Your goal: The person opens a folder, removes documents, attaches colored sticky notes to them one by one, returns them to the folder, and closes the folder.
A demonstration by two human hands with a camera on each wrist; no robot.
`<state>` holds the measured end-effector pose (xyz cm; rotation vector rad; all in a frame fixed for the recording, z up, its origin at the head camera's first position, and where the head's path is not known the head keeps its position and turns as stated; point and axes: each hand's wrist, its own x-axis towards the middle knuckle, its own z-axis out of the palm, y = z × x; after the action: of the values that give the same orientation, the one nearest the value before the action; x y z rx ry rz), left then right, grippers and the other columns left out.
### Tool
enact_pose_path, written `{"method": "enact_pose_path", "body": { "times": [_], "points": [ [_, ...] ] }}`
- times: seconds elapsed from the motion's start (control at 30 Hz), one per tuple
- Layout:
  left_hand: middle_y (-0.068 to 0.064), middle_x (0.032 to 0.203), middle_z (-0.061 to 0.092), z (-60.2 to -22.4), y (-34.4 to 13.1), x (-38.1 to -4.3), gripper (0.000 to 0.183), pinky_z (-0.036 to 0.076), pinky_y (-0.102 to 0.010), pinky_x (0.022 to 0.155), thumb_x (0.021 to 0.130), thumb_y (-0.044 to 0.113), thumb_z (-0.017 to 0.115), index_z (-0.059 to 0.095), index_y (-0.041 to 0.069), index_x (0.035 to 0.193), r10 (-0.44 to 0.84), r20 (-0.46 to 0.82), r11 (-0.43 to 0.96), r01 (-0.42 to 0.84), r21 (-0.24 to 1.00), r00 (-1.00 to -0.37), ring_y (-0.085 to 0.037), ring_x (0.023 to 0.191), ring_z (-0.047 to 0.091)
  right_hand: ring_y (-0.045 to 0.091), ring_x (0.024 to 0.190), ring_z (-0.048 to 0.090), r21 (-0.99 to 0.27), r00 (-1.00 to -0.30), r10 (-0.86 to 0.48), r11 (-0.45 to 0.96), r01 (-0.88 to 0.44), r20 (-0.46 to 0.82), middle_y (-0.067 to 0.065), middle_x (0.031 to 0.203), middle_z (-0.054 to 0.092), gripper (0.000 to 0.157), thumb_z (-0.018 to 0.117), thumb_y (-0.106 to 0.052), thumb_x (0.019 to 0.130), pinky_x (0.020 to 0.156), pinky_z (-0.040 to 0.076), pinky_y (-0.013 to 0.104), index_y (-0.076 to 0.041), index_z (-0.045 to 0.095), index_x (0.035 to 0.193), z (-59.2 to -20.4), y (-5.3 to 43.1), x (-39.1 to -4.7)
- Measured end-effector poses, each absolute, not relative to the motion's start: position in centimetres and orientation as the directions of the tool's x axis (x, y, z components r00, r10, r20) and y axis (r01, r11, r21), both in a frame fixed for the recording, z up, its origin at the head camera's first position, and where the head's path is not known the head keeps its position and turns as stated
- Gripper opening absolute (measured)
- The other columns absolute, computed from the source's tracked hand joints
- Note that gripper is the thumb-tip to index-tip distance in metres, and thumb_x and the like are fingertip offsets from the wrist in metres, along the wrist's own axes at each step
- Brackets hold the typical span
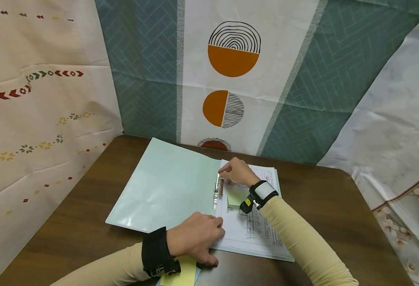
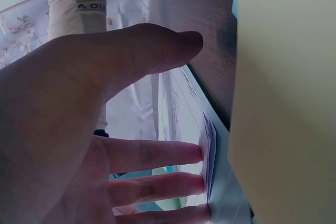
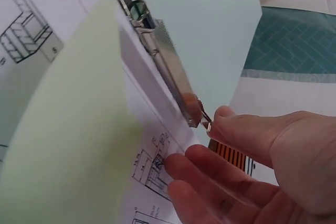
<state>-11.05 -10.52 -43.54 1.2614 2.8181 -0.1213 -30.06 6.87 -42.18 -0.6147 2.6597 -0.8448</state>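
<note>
A pale green folder [image 1: 173, 182] lies spread on the table, with printed sheets [image 1: 252, 238] on its right side. Along its spine runs a metal clip mechanism [image 3: 163, 59]. My right hand [image 1: 238, 172] is at the far end of that clip, its thumb and index finger pinching the small metal lever [image 3: 205, 116]; the other fingers curl loosely over the sheets. With fingers extended, my left hand [image 1: 196, 236] rests at the lower left corner of the sheets, fingertips [image 2: 194, 183] against the paper edge, thumb spread over the table. A light green sticky note [image 1: 235, 197] sits on the top sheet.
Beneath my left wrist are a yellow paper pad [image 1: 182, 274] and a blue piece [image 1: 197, 274] partly under it. The brown table [image 1: 323, 206] ends at patterned cloth hangings [image 1: 148, 99] behind and at both sides.
</note>
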Motion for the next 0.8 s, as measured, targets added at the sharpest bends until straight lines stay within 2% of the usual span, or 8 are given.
{"method": "enact_pose_path", "body": {
  "times": [0.07,0.13,0.2,0.33,0.47,0.57,0.8],
  "points": [
    [0.011,0.106,0.072,-43.6,-10.5,-11.1,0.056,0.043,-0.022,0.058,0.082,0.078,0.086,0.081,0.029,0.109,0.743,-0.074,0.664,0.746,-0.053,-0.666,0.0,0.08,0.062,0.018,0.101,0.071,-0.588,-0.875,-0.468,0.744,-0.316,-0.122,0.013,0.124,0.085,0.022,0.076,-0.017,0.107,0.082,0.056,0.031,-0.008,0.088,0.124,-42.0,6.8,-29.9],
    [0.011,0.105,0.071,-43.6,-10.4,-11.1,0.055,0.042,-0.022,0.057,0.082,0.077,0.086,0.081,0.029,0.109,0.744,-0.072,0.663,0.747,-0.051,-0.664,0.0,0.079,0.062,0.021,0.106,0.074,-0.585,-0.881,-0.461,0.746,-0.319,-0.108,0.013,0.122,0.085,0.021,0.076,-0.018,0.107,0.088,0.059,0.035,-0.008,0.088,0.122,-41.8,6.9,-29.8],
    [0.011,0.103,0.07,-43.6,-10.4,-11.0,0.055,0.042,-0.022,0.057,0.082,0.077,0.086,0.081,0.029,0.108,0.745,-0.072,0.662,0.748,-0.05,-0.663,0.0,0.078,0.061,0.023,0.101,0.075,-0.59,-0.886,-0.455,0.741,-0.32,-0.09,0.012,0.115,0.086,0.019,0.077,-0.017,0.107,0.086,0.06,0.036,-0.007,0.088,0.118,-41.6,6.9,-29.5],
    [0.012,0.104,0.071,-43.5,-10.4,-11.0,0.055,0.043,-0.022,0.058,0.081,0.078,0.087,0.081,0.029,0.107,0.744,-0.076,0.662,0.748,-0.05,-0.663,-0.001,0.079,0.062,0.024,0.087,0.076,-0.606,-0.883,-0.467,0.716,-0.348,-0.045,0.012,0.101,0.083,0.012,0.08,-0.015,0.105,0.075,0.056,0.03,-0.005,0.087,0.108,-40.9,7.1,-29.0],
    [0.011,0.106,0.072,-43.4,-10.3,-11.0,0.056,0.045,-0.022,0.059,0.082,0.078,0.086,0.082,0.03,0.108,0.743,-0.08,0.663,0.747,-0.051,-0.665,-0.001,0.082,0.063,0.02,0.082,0.072,-0.618,-0.861,-0.508,0.684,-0.388,-0.021,0.011,0.098,0.082,0.01,0.081,-0.015,0.104,0.07,0.053,0.027,-0.006,0.085,0.101,-40.4,7.3,-28.5],
    [0.01,0.108,0.073,-43.4,-10.4,-11.0,0.056,0.045,-0.021,0.059,0.083,0.077,0.086,0.082,0.029,0.109,0.743,-0.083,0.662,0.748,-0.046,-0.664,-0.001,0.082,0.064,0.017,0.077,0.069,-0.621,-0.847,-0.531,0.67,-0.407,-0.018,0.011,0.098,0.082,0.009,0.081,-0.014,0.102,0.068,0.054,0.028,-0.008,0.085,0.098,-40.1,7.4,-28.1],
    [0.011,0.106,0.072,-43.5,-10.5,-10.9,0.053,0.043,-0.021,0.058,0.082,0.076,0.086,0.081,0.029,0.107,0.75,-0.067,0.656,0.753,-0.058,-0.658,-0.001,0.081,0.064,0.014,0.084,0.071,-0.59,-0.798,-0.602,0.636,-0.497,0.023,0.006,0.093,0.084,0.008,0.081,-0.008,0.099,0.069,0.056,0.026,-0.009,0.086,0.093,-39.6,7.1,-26.7]
  ]
}}
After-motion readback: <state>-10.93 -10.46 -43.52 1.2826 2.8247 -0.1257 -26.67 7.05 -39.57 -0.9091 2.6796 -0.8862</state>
